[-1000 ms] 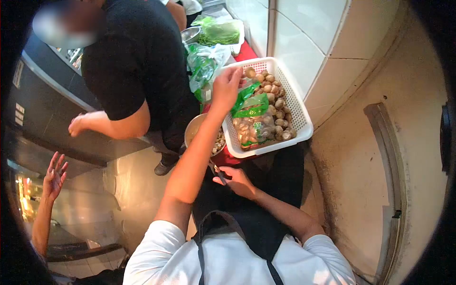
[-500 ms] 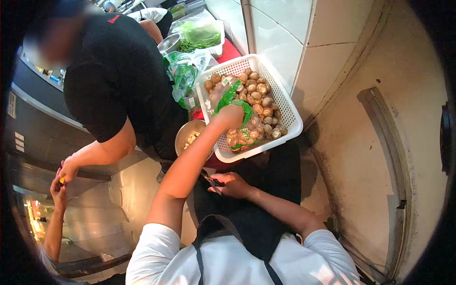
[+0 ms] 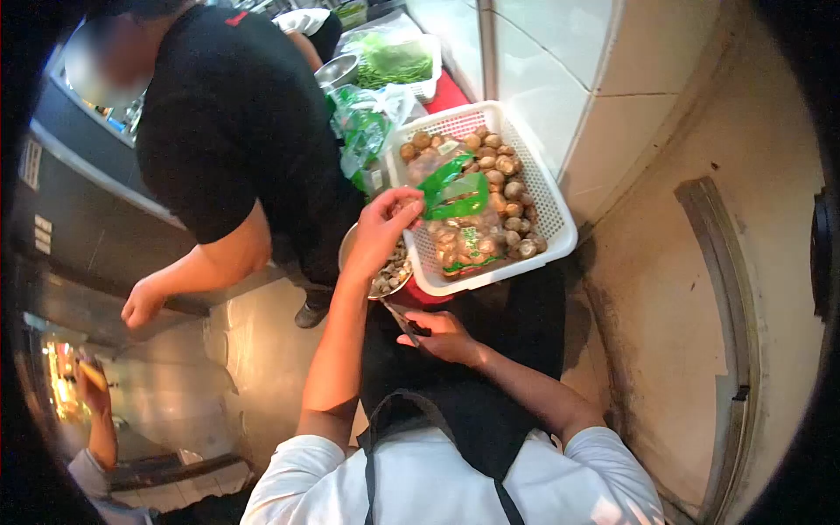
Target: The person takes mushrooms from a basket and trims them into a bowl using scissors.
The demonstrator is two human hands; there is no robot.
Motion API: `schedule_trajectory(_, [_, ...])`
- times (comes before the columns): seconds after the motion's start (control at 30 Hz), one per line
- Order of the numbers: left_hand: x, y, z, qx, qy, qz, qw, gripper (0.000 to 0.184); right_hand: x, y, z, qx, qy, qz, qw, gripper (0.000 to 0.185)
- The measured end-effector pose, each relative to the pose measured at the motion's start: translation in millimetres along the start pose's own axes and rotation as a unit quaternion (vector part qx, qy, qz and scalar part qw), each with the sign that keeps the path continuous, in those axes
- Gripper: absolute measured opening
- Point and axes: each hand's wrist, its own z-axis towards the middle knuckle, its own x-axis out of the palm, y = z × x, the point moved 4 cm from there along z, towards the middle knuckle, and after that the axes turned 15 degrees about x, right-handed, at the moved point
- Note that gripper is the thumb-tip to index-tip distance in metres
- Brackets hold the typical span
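Note:
My left hand (image 3: 383, 229) is at the left edge of a white perforated basket (image 3: 555, 206), its fingers closed round something small and brownish that I cannot make out. Whole brown mushrooms (image 3: 506, 166) lie in the basket beside a clear and green plastic bag (image 3: 464, 197) with more mushrooms inside. Under my left hand and forearm, partly hidden, stands a metal bowl (image 3: 347, 248) with cut mushroom pieces (image 3: 391, 278). My right hand (image 3: 448, 339) is closed on scissors (image 3: 404, 325), whose blades point toward the bowl.
A person in a black shirt (image 3: 236, 122) stands close on the left, one arm low. At lower left, another person's hand (image 3: 94, 395) holds something yellow. Beyond my basket are plastic bags (image 3: 360, 131), a metal bowl (image 3: 339, 72) and green vegetables (image 3: 394, 66). Tiled wall (image 3: 551, 79) on the right.
My left hand has moved out of the basket to its left edge, above the bowl. The two other people's hands, together half a second ago, are apart; one now shows a yellow thing.

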Motion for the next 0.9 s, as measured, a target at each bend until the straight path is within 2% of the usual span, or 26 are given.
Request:
schedule_trajectory(0.1, [-25.9,3.3,-43.2,-0.033,-0.098,-0.087,0.991,0.021,6.0,-6.8,0.5,-0.046,-0.064,0.101,0.992,0.053])
schedule_trajectory(0.13, [-34.3,4.1,-56.7,-0.043,-0.126,-0.108,0.985,0.021,4.4,-5.4,-1.0,0.009,-0.051,0.101,0.994,0.057])
schedule_trajectory(0.17, [-41.9,4.9,-69.3,-0.053,-0.152,-0.13,0.978,0.021,3.9,-3.3,-2.4,-0.004,-0.063,0.099,0.993,0.057])
schedule_trajectory(0.23, [-56.0,4.6,-91.6,-0.037,-0.151,-0.166,0.974,0.028,4.0,4.5,-4.6,-0.028,-0.089,0.097,0.991,0.057])
schedule_trajectory(0.27, [-61.5,5.1,-101.1,-0.03,-0.149,-0.184,0.971,0.033,1.7,15.5,-11.8,-0.071,-0.161,0.035,0.984,0.055])
schedule_trajectory(0.4, [-73.8,12.4,-125.5,-0.027,-0.129,-0.177,0.975,0.057,-4.4,48.9,-24.5,-0.121,-0.247,-0.055,0.96,0.053])
schedule_trajectory(0.63, [-69.5,9.5,-130.7,-0.01,-0.081,-0.134,0.988,0.057,-12.5,61.3,-24.8,-0.158,-0.302,-0.171,0.925,0.056])
schedule_trajectory(0.9, [-68.7,19.6,-136.2,-0.07,-0.053,-0.063,0.994,0.054,-16.8,64.1,-25.4,-0.137,-0.309,-0.266,0.903,0.058])
